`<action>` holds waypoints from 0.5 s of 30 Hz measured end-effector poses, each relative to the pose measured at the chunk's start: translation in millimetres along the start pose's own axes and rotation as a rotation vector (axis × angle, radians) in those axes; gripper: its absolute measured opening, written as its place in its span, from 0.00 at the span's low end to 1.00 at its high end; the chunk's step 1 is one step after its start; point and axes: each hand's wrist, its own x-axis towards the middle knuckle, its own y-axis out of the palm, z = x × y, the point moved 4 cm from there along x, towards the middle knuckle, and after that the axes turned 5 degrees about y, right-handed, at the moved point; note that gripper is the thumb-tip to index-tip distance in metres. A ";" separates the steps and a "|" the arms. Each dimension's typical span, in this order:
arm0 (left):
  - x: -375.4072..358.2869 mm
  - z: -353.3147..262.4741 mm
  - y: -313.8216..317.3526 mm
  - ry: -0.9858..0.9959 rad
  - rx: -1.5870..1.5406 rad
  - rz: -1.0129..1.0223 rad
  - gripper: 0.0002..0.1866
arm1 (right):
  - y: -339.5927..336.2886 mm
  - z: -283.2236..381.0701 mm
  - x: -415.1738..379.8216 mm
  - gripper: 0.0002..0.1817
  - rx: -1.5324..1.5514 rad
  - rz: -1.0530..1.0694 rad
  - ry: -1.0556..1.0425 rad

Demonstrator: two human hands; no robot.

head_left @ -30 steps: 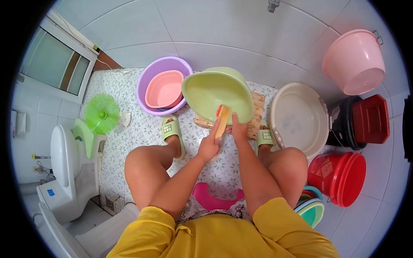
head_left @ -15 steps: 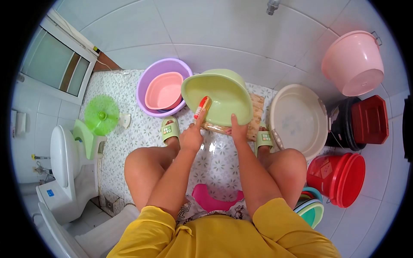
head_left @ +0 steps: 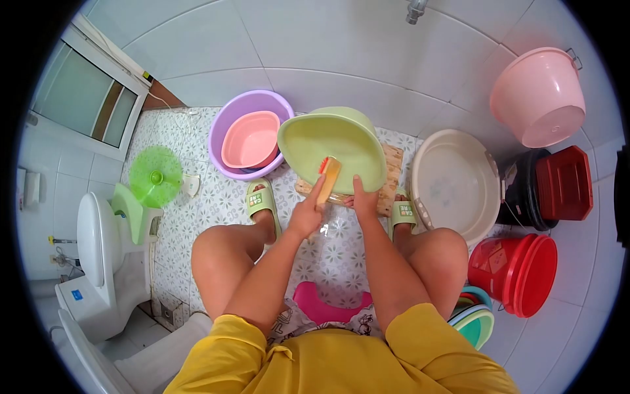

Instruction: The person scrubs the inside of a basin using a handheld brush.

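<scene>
A light green plastic basin (head_left: 351, 148) is tilted on its side, its inside facing me. With the thumb over its near rim, my right hand (head_left: 363, 198) grips the basin at the lower right. My left hand (head_left: 306, 215) is closed around the yellow handle of a scrub brush (head_left: 331, 176). The brush's red bristles face left, and its head overlaps the inside of the basin in this view. Under the basin lies a wooden board (head_left: 392, 172) on the patterned floor.
A purple basin (head_left: 218, 134) with a pink basin (head_left: 246, 141) inside stands at the left. To the right are a large beige tub (head_left: 420, 174), a red bucket (head_left: 502, 266) and a raised pink bucket (head_left: 535, 92). A toilet (head_left: 98, 230) is at far left.
My left hand has shifted a little right and down with the brush. The brush has turned, so its bristles point left and more handle shows. The basin has barely moved.
</scene>
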 end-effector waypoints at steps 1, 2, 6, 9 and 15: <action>-0.6 -6.6 -9.4 0.001 0.470 -0.060 0.45 | -0.2 0.3 0.3 0.18 -0.011 0.000 -0.004; -1.9 -14.9 -18.4 0.002 0.940 -0.120 0.46 | 0.3 0.4 0.5 0.18 -0.021 0.002 -0.007; -6.4 -31.5 -31.8 -0.093 1.082 -0.247 0.48 | 0.6 2.9 -1.0 0.18 -0.011 0.023 -0.031; -3.4 -16.0 -20.7 -0.001 0.926 -0.215 0.47 | 1.5 2.7 -1.0 0.18 -0.028 0.020 -0.016; -14.2 -15.0 35.7 -0.097 -0.327 0.073 0.39 | -0.2 -0.3 -1.1 0.19 0.014 -0.001 -0.028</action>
